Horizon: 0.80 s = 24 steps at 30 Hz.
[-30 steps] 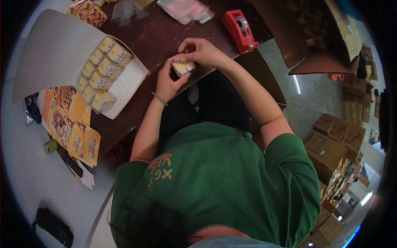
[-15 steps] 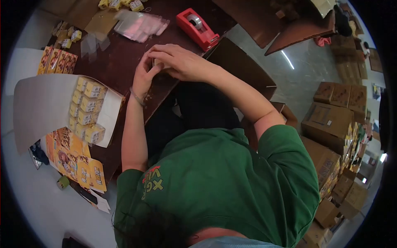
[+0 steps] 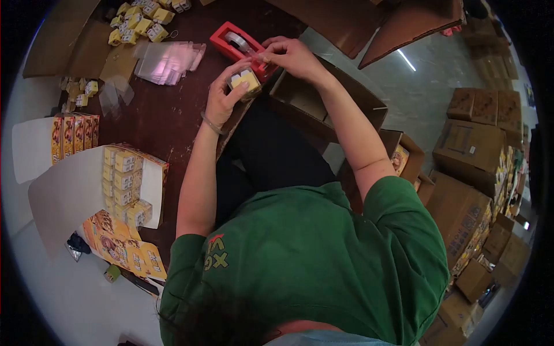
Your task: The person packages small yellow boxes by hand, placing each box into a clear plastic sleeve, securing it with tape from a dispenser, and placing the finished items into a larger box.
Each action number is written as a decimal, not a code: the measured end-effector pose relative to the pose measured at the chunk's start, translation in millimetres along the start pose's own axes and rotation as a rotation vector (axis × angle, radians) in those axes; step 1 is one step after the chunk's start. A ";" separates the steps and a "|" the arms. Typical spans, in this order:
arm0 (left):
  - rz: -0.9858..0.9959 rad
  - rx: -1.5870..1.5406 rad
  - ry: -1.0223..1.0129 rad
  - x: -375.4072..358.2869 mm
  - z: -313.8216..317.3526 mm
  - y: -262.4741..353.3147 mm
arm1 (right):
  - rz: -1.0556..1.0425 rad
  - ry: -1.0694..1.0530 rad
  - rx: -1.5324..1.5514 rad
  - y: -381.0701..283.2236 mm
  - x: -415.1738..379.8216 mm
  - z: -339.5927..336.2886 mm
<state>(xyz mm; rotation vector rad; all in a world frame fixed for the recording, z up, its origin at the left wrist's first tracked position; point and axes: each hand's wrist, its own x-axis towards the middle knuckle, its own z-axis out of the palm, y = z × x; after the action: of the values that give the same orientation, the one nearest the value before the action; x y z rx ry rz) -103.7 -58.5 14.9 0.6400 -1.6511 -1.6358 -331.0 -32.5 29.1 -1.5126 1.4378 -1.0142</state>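
My left hand (image 3: pixel 223 98) holds a small clear pack with yellow and white boxes (image 3: pixel 245 82) in it, thumb across its near side. Just to the right, my right hand (image 3: pixel 288 56) is at the cutting end of the red tape dispenser (image 3: pixel 228 41), its fingers pinched together. Something clear, seemingly tape, shows at those fingertips. The dispenser's tape roll (image 3: pixel 237 41) faces up. Clear plastic sleeves (image 3: pixel 168 62) lie flat on the dark table (image 3: pixel 151 120) left of the dispenser.
Loose small yellow boxes (image 3: pixel 138 22) are heaped at the back left. An open carton (image 3: pixel 123 183) with rows of clear packs is at the left, near printed orange boxes (image 3: pixel 75 135). An open cardboard box (image 3: pixel 323 95) stands below my right forearm. Stacked cartons (image 3: pixel 467 144) fill the right.
My hands have come apart and shifted right to the dispenser. The pack in my left hand now shows, and my right hand has reached the tape end. The view has shifted too.
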 end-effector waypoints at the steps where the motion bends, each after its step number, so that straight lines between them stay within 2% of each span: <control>1: 0.005 0.016 -0.003 -0.2 -0.8 -1.0 | 0.037 -0.015 0.018 -3.1 -1.8 0.4; 4: 0.004 0.029 -0.012 -1.4 -1.8 -1.4 | -0.009 0.067 0.014 -4.0 -5.5 6.3; 7: 0.009 0.048 -0.012 0.5 -0.2 3.3 | -0.366 0.468 -0.405 -21.5 -23.6 14.8; 10: 0.009 0.052 -0.010 -1.1 -1.3 0.6 | 0.221 0.175 0.202 -37.3 -50.3 11.8; 11: 0.012 0.048 -0.012 -0.9 -1.7 -0.9 | 0.286 0.145 0.378 -22.2 -50.8 17.3; 14: -0.105 -0.056 -0.017 -4.8 -1.9 -0.4 | 0.217 0.227 0.437 19.8 -48.7 36.3; 15: -0.075 -0.082 0.009 -4.7 0.4 -0.5 | 0.241 0.212 0.428 24.6 -52.0 36.5; 17: -0.020 -0.130 0.073 -9.2 6.0 0.1 | 0.290 0.170 0.415 16.9 -62.2 39.7; 20: -0.027 -0.116 0.184 -19.1 8.0 3.0 | 0.145 0.119 0.779 -11.2 -72.0 43.6; 23: -0.077 -0.195 0.252 -25.3 12.8 7.2 | 0.095 0.058 0.756 -45.1 -73.5 58.6; 24: -0.081 -0.204 0.254 -25.6 12.2 6.7 | 0.064 0.110 0.716 -53.1 -71.6 67.3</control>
<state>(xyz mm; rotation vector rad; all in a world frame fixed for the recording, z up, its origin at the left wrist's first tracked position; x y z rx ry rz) -96.3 -30.5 18.6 0.7826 -1.2737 -1.6772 -251.5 42.4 52.5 -0.8924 1.0137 -1.3959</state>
